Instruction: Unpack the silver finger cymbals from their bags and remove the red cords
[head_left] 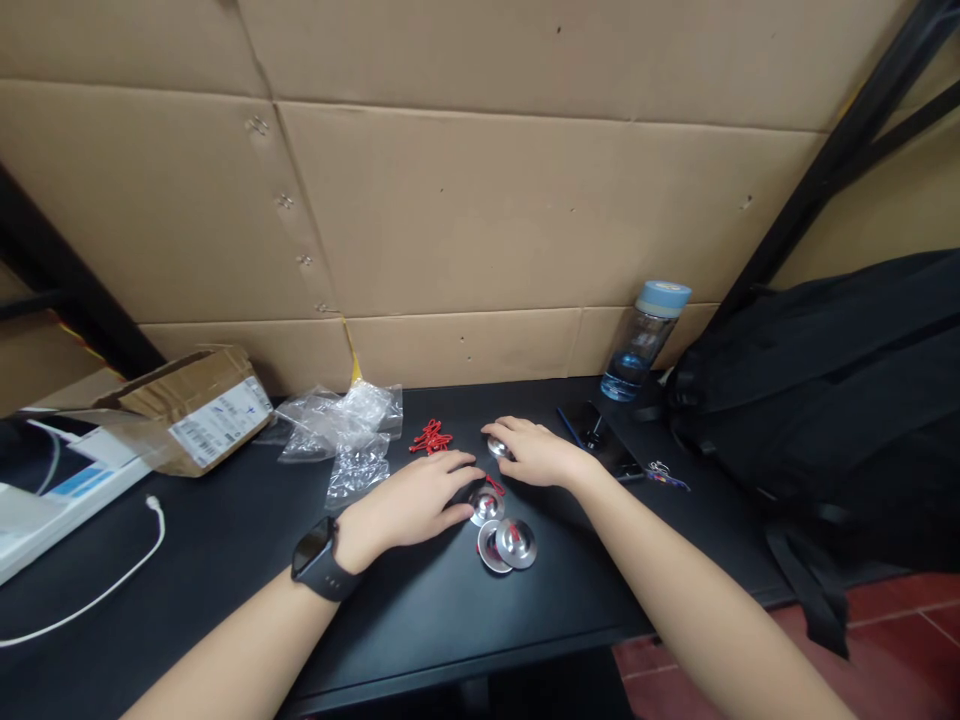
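Observation:
Small shiny metal finger cymbals with domed middles and red cords lie on the black desk. My right hand (540, 452) has its fingers and thumb around the edge of one finger cymbal (498, 448), close to the desk. Nearer to me, my left hand (420, 497) rests with thumb and fingers apart. Its thumb tip meets the rim of another finger cymbal (489, 508), which has a red cord (496, 485) by it. Two overlapping finger cymbals (517, 543) lie closest to the front edge. A pile of red cords (431, 437) sits beyond my left hand.
Crumpled clear plastic bags (337, 430) and an opened cardboard box (202, 410) lie left, near a white power strip (82, 490) and cable (120, 580). Rightward are a phone (600, 440), keys (664, 472), a water bottle (643, 340) and a black backpack (840, 400). Cardboard (480, 210) stands behind.

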